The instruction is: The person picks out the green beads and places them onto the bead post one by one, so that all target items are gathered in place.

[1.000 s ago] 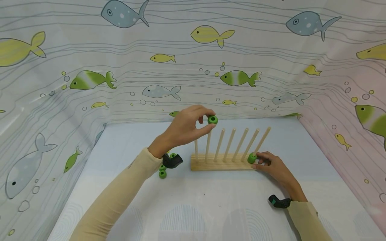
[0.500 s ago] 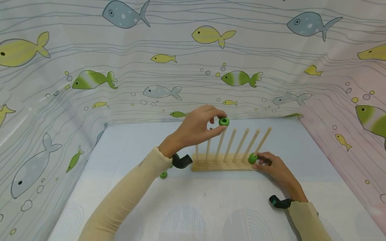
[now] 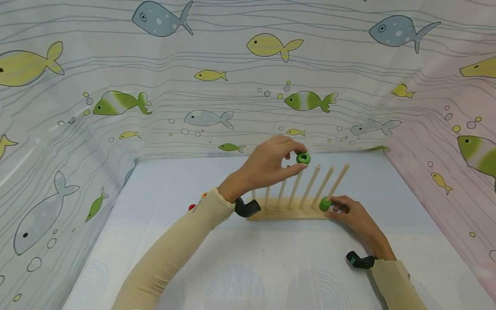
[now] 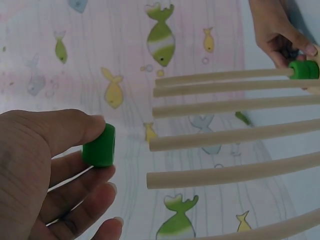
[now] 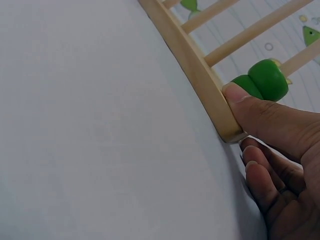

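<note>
In the head view my left hand (image 3: 269, 161) pinches a green bead (image 3: 303, 158) between thumb and fingertips, above the middle pegs of a wooden peg stand (image 3: 286, 212). The left wrist view shows this bead (image 4: 99, 146) apart from the peg tips, the bare pegs (image 4: 225, 134) running off to its right. On the rightmost peg, low by the base, sit two green beads (image 5: 267, 80), one against the other. My right hand (image 3: 354, 216) grips that end of the stand, its thumb (image 5: 250, 105) on the base beside the beads and the other fingers at the end.
A red bead (image 3: 192, 207) and an orange bead (image 3: 204, 195) lie on the table left of the stand, partly behind my left sleeve (image 3: 174, 254). Fish-printed sheeting (image 3: 240, 99) rises behind and at both sides of the table.
My left hand has moved right with the green bead, from over the left pegs to over the middle ones. The sleeve now covers the loose green beads. My right hand stays put.
</note>
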Available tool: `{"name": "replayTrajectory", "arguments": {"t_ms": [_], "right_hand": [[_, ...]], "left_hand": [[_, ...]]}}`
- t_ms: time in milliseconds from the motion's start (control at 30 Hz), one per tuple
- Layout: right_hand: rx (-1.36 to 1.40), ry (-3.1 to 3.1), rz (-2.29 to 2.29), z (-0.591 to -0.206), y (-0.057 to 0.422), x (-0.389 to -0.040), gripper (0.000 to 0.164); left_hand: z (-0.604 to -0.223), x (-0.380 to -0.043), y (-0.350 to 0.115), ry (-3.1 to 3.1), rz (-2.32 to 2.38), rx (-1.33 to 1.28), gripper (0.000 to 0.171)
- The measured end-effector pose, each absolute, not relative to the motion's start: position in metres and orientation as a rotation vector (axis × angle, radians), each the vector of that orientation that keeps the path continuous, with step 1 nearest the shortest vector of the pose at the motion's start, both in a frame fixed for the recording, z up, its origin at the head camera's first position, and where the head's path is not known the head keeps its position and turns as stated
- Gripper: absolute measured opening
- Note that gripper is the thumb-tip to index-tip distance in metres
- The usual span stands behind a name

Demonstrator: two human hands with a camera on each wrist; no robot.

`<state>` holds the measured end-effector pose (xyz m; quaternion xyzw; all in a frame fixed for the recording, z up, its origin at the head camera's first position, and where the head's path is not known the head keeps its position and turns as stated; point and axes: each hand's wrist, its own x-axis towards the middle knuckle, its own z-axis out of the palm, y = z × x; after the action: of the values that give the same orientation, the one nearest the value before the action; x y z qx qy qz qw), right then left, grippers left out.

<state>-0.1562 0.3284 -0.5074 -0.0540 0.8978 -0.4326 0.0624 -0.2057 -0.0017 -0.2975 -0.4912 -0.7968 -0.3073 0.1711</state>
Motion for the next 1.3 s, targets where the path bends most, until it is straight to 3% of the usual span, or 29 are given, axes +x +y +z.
{"name": "replayTrajectory", "arguments": {"t_ms": [1300], "right_hand": [[-0.179,2.718,-1.306,-0.505,0.326,-0.156,0.062]], "left_hand": [[-0.299,-0.205,0.058,-2.372,-0.804,-1.409,0.031]]}}
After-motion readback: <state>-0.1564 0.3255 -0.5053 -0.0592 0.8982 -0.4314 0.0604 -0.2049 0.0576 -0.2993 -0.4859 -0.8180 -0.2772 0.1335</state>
